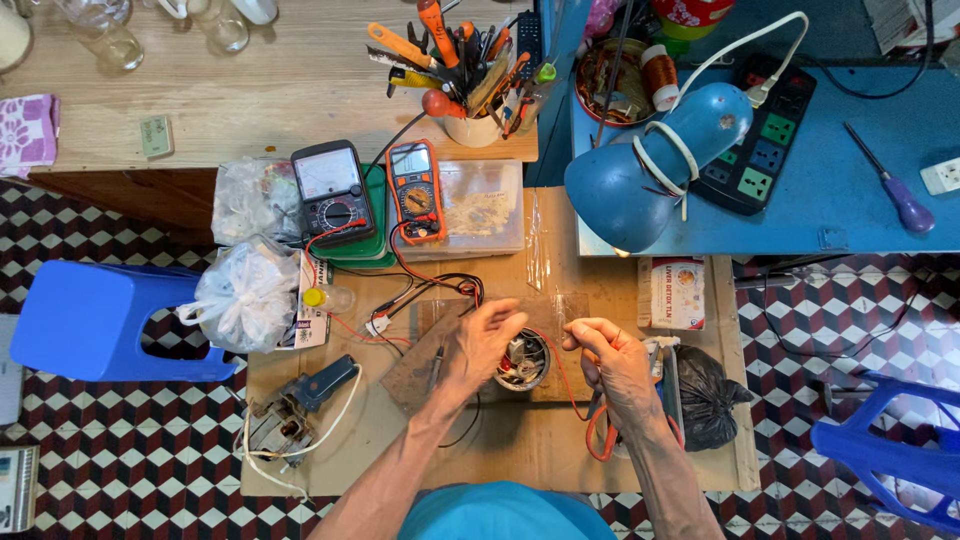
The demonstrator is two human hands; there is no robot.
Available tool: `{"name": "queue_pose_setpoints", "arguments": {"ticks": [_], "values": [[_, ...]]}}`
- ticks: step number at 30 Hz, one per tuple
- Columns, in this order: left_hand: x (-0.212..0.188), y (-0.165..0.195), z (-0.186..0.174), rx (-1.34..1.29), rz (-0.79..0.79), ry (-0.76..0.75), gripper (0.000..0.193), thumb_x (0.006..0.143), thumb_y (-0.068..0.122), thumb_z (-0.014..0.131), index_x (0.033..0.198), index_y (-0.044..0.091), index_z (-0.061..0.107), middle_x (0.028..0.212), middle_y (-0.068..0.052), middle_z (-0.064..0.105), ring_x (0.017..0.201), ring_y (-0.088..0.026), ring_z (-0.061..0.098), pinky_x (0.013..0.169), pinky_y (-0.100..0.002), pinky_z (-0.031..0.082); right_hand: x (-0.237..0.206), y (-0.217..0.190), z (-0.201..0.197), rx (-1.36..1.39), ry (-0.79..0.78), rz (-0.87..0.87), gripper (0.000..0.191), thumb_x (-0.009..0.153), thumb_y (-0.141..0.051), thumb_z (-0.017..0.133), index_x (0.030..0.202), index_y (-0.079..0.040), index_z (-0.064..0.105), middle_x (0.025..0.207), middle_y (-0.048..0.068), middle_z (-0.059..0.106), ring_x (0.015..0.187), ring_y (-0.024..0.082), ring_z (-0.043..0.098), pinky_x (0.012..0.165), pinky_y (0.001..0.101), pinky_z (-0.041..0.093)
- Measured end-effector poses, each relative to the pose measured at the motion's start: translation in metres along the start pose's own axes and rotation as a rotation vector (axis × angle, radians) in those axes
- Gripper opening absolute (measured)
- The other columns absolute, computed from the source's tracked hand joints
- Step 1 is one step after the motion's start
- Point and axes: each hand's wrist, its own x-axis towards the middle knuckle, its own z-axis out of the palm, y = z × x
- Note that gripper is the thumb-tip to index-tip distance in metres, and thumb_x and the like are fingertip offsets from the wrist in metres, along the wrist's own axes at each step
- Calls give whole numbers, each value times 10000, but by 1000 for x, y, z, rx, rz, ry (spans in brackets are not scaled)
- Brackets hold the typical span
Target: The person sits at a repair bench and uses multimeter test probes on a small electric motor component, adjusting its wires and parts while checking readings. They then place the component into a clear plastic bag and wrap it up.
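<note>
My left hand [485,340] rests with curled fingers on the left rim of a small round wound-coil part [524,361], steadying it on a brown board [420,370]. My right hand [612,362] pinches a thin red wire [567,380] that runs from the coil part down toward orange-handled pliers [600,440] lying under my wrist. A soldering iron [436,366] lies on the board just left of my left hand.
Two multimeters, a black one [333,190] and an orange one [415,190], stand at the back with red and black leads. A blue desk lamp [650,165], tool cup [470,70], power strip [765,140], white plastic bag [245,295], black bag [705,395], blue stools [90,320] surround the cardboard.
</note>
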Motion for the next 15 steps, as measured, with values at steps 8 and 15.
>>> {"name": "queue_pose_setpoints", "arguments": {"ticks": [8,15], "values": [[15,89,22,-567,-282,-207,346,931,314,747,1120,24,724,938,-30,753,804,-78,678,755,-240,562,4,-12,-1,-197,20,-34,185,965,-205,659,994,-47,750,811,-8,700,508,2,436,437,184,305],[16,81,26,-725,-329,-178,260,939,269,740,1036,31,703,921,-53,750,777,-98,701,749,-259,584,8,-13,-4,-111,21,-19,180,959,-205,661,995,-47,739,827,-3,705,500,7,414,430,186,287]]}}
